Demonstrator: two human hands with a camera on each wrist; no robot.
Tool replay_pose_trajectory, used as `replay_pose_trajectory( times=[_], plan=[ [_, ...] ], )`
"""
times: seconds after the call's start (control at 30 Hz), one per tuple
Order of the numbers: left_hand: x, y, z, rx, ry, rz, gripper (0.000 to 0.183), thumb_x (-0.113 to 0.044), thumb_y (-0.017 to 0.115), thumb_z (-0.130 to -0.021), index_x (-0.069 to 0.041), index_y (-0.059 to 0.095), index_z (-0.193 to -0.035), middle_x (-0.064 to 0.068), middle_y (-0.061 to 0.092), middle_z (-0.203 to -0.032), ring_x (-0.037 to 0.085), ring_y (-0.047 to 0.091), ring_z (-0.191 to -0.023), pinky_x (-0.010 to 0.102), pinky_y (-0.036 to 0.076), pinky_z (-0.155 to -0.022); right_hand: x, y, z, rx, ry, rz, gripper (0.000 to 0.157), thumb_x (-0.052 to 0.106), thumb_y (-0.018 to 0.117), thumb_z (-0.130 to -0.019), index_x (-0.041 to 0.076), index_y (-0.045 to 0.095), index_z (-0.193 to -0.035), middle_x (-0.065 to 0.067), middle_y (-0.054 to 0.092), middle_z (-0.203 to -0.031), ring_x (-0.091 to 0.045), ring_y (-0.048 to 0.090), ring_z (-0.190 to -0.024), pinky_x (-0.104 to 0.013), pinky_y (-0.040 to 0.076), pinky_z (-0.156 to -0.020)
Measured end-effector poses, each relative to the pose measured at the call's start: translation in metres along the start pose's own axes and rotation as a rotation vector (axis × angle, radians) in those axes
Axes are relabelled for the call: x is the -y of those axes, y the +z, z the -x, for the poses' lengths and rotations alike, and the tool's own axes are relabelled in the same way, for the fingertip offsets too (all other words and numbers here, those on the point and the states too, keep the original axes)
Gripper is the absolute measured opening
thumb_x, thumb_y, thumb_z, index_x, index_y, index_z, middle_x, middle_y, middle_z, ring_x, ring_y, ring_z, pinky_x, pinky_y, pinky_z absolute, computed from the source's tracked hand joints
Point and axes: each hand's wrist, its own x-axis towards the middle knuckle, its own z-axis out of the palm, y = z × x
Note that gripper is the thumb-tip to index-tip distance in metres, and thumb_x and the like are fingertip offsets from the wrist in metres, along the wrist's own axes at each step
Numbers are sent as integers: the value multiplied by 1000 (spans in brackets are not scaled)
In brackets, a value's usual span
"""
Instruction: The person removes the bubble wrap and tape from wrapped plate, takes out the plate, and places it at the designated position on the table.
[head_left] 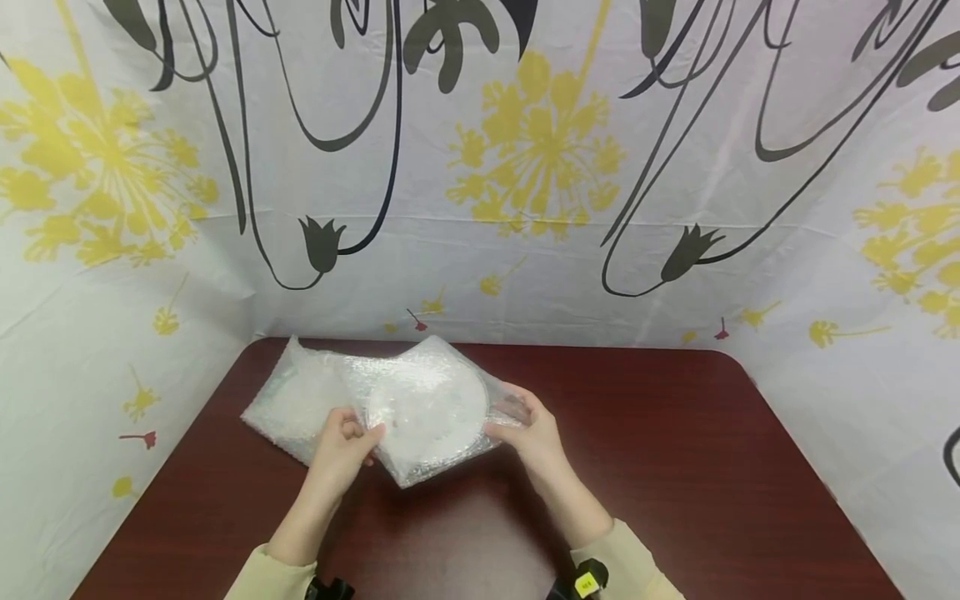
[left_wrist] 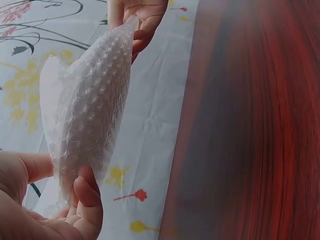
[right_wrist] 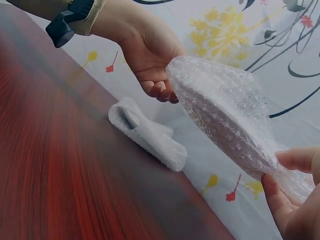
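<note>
A round white plate (head_left: 431,412) shows through clear bubble wrap (head_left: 431,350) that encloses it. My left hand (head_left: 339,450) pinches the left edge of the wrap, its thumb on the near face. At the opposite edge, the loose wrap is gripped by my right hand (head_left: 538,433), thumb in front and fingers behind. In the right wrist view the wrapped plate (right_wrist: 225,120) is tilted and held up above the table. Behind and left of it, a second bubble-wrapped bundle (head_left: 292,396) lies on the table; in the right wrist view this bundle (right_wrist: 150,137) has a dark-edged object inside.
The dark red wooden table (head_left: 660,450) extends to the right and toward me. A white cloth (head_left: 525,283) printed with flowers hangs behind it and along both sides. Dark wrist cameras (head_left: 588,577) sit by the pale sleeves.
</note>
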Motion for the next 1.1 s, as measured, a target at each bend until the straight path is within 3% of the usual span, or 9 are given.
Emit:
replay_pose_trajectory(
  times=[0.53, 1.1],
  plan=[
    [0, 35, -1, 51, 55, 55, 36, -1, 66, -87, 7, 41, -112, 7, 54, -68, 16, 52, -54, 27, 48, -51, -2, -33, 11, -70, 12, 35, 63, -9, 77, -71, 11, 58, -128, -17, 64, -116, -24, 59, -107, -30, 53, -71],
    [5, 63, -7, 82, 94, 16, 36, -4, 69, -85, 5, 42, -108, 6, 54, -66, 16, 53, -52, 31, 49, -50, -3, -59, 16, -117, 55, 98, 63, -7, 77, -74, 12, 56, -130, -17, 62, -121, -25, 56, -113, -28, 53, -76]
  ],
)
